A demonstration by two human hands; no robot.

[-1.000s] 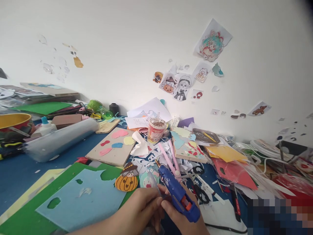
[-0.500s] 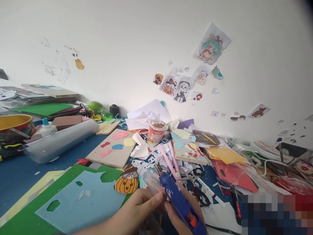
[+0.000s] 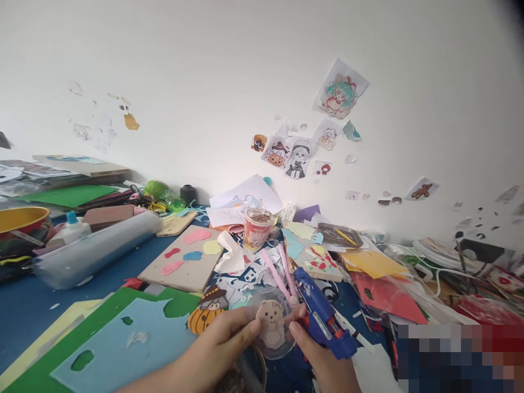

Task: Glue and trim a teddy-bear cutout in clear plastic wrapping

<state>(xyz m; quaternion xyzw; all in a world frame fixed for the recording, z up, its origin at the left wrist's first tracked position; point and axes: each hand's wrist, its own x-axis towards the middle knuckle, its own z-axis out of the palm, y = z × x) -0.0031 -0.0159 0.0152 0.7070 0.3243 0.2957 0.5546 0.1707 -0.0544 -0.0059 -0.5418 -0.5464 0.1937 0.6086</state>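
My left hand (image 3: 231,341) is closed on the edge of a round clear plastic lid (image 3: 278,353). A pale bear cutout (image 3: 270,322) with a small drawn face lies on the lid, facing me. My right hand (image 3: 317,346) grips a blue hot glue gun (image 3: 323,308), its nozzle pointing away toward the upper left. The right thumb and a fingertip are at the lid's right edge; whether they press on it I cannot tell. Left of the lid, a pumpkin cutout with a witch hat (image 3: 207,314) lies partly behind my left hand.
Pink-handled scissors (image 3: 282,278) lie just beyond the lid among paper scraps. A drink cup (image 3: 257,232) stands behind them. Blue foam sheet (image 3: 135,338) covers the left front, near a board with coloured cutouts (image 3: 180,259). Red and yellow sheets (image 3: 385,297) lie right.
The lid has turned and now shows the bear's face toward me. The glue gun has shifted right and up, away from the lid. The view has tilted slightly up.
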